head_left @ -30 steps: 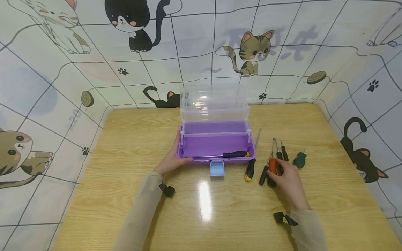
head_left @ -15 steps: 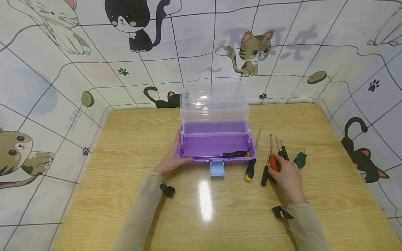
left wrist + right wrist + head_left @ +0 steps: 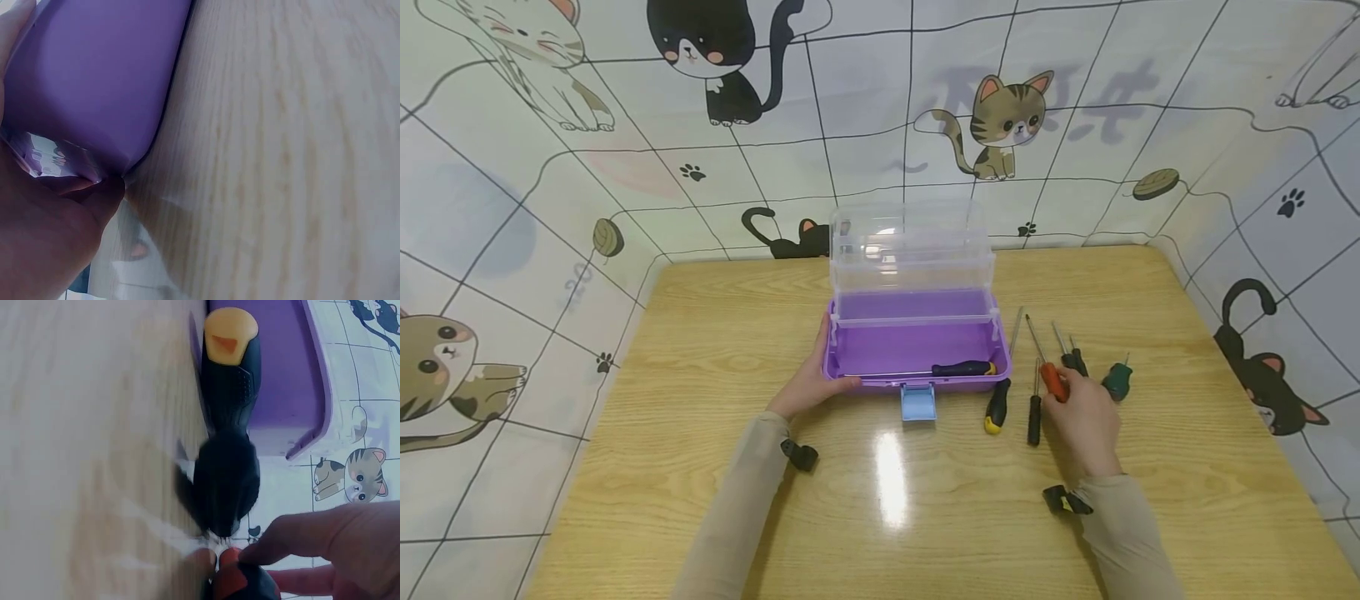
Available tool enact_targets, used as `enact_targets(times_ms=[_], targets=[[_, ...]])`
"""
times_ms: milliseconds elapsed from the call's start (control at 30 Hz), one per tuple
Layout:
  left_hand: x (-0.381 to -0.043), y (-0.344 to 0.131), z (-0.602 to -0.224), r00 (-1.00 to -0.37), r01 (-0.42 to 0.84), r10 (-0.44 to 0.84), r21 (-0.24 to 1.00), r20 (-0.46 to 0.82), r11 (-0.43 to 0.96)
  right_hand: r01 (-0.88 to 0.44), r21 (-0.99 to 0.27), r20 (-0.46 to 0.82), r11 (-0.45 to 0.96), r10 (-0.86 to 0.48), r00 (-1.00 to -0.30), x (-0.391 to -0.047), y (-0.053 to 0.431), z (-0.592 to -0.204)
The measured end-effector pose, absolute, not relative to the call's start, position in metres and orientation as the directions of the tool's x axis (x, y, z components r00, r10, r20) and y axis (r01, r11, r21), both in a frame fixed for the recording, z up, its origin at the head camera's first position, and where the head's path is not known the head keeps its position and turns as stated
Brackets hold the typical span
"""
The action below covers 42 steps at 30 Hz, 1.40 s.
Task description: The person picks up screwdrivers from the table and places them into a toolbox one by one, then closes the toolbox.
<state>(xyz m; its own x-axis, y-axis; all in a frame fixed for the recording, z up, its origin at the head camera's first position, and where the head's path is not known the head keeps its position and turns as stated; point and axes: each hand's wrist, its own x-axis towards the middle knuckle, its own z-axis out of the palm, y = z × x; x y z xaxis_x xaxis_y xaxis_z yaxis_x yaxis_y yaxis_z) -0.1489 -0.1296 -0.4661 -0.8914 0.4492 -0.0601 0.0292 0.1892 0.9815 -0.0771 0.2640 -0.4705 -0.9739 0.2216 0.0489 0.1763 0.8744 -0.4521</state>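
Observation:
A purple toolbox (image 3: 887, 343) stands on the table with its clear lid (image 3: 913, 250) raised. My left hand (image 3: 811, 382) grips the box's left front corner, thumb along the front rim. Inside the box, along the front wall, lies a black-and-yellow screwdriver (image 3: 962, 368). My right hand (image 3: 1088, 421) pinches a red-and-black screwdriver (image 3: 1053, 382) by its handle, shaft pointing away and left. A second black-and-yellow screwdriver (image 3: 997, 407) lies by the box's right front corner. Just left of the right hand is a small black screwdriver (image 3: 1034, 417).
Beyond the right hand lie two dark-handled screwdrivers, one of them at the far side (image 3: 1078, 360). A stubby green screwdriver (image 3: 1117, 380) lies farther right. A blue latch (image 3: 918, 403) hangs from the box's front. Cat-patterned sheeting (image 3: 865, 125) borders the table's back and sides.
The red-and-black screwdriver's tip has swung left in my right hand, which has shifted slightly. The small black screwdriver has turned more upright in view. My left hand and the box have stayed put.

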Motion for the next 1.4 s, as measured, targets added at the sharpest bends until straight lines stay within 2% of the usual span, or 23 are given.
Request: enact_targets(times_ms=[367, 500, 867, 1400], targets=[[-0.152, -0.131, -0.471, -0.891, 0.030, 0.451, 0.982, -0.059, 0.188, 0.239, -0.448, 0.015, 0.862, 0.274, -0.962, -0.083, 0.264, -0.470], [-0.150, -0.131, -0.471, -0.892, 0.034, 0.447, 0.978, -0.064, 0.207, 0.238, -0.497, -0.003, 0.834, 0.273, -0.962, -0.083, 0.269, -0.471], [-0.149, -0.131, -0.470, -0.897, 0.014, 0.431, 0.971, -0.092, 0.238, 0.122, -0.672, 0.055, 0.730, 0.213, -0.976, -0.093, 0.284, -0.464], [-0.150, -0.132, -0.471, -0.894, 0.024, 0.440, 0.973, -0.082, 0.228, 0.116, -0.758, -0.004, 0.642, 0.173, -0.985, -0.093, 0.284, -0.448]])
